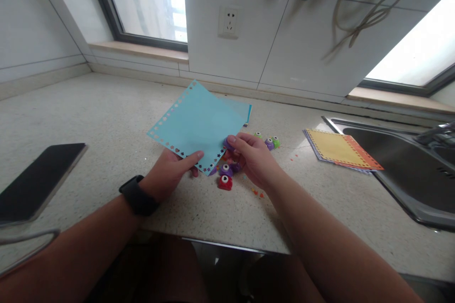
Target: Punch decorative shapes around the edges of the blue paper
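Note:
A light blue sheet of paper (199, 118) is held tilted above the counter, with small shaped holes punched along its left and lower edges. My left hand (176, 165) pinches its lower corner, thumb on top and fingers beneath. In my right hand (252, 154) is a purple craft punch (228, 143), set at the sheet's right edge. Below the sheet lie a red craft punch (225, 182) and a purple one (225, 169), partly crowded by others. Beyond my right hand sit green (276, 141) and purple punches (269, 144).
Punched yellow and orange sheets (336, 147) lie stacked beside the steel sink (419, 175), overlapping its rim. A dark tablet-like device (39, 180) rests at the left. Orange paper bits (261, 195) dot the counter. More blue paper (250, 112) lies behind the held sheet.

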`<state>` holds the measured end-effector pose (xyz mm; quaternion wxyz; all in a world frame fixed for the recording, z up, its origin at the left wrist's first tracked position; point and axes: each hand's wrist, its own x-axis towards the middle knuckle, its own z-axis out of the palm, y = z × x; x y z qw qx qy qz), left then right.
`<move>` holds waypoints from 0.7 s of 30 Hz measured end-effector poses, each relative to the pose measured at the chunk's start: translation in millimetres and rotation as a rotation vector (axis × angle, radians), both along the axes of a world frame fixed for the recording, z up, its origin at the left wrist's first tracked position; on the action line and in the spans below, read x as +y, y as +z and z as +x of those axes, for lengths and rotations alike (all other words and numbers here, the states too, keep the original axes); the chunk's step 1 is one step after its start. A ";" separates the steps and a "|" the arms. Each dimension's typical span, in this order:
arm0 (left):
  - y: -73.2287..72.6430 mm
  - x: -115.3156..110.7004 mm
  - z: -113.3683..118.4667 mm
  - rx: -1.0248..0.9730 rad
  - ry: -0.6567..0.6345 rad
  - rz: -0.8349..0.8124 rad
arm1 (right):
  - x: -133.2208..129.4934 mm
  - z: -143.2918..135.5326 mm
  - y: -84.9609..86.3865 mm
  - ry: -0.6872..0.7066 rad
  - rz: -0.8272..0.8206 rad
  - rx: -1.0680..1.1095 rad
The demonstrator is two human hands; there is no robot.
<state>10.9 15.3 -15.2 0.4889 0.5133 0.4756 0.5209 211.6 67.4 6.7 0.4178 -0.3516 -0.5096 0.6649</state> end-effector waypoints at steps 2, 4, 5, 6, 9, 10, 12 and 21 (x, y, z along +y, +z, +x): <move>-1.0 0.4 -0.4 0.003 -0.001 -0.002 | 0.0 -0.3 -0.7 0.000 -0.004 0.001; -2.1 0.8 -0.8 0.004 -0.001 -0.006 | 0.1 -0.6 -1.1 -0.001 -0.012 0.009; -2.4 0.9 -0.8 0.003 -0.002 -0.006 | 0.0 -0.8 -1.1 -0.003 -0.016 0.013; -2.3 0.9 -0.7 0.001 -0.006 -0.004 | -0.1 -1.0 -1.0 -0.005 -0.020 0.015; -0.5 0.5 0.2 -0.009 -0.010 0.005 | -0.5 -2.1 -0.2 -0.011 -0.033 0.023; 0.4 0.2 0.5 -0.007 -0.006 0.007 | -0.8 -2.6 0.2 -0.012 -0.037 0.028; 2.1 -0.2 0.9 0.006 0.001 0.009 | -1.3 -3.7 1.0 -0.017 -0.049 0.042; 4.5 -1.1 1.2 0.019 -0.004 0.005 | -3.4 -7.0 2.7 -0.016 -0.071 0.073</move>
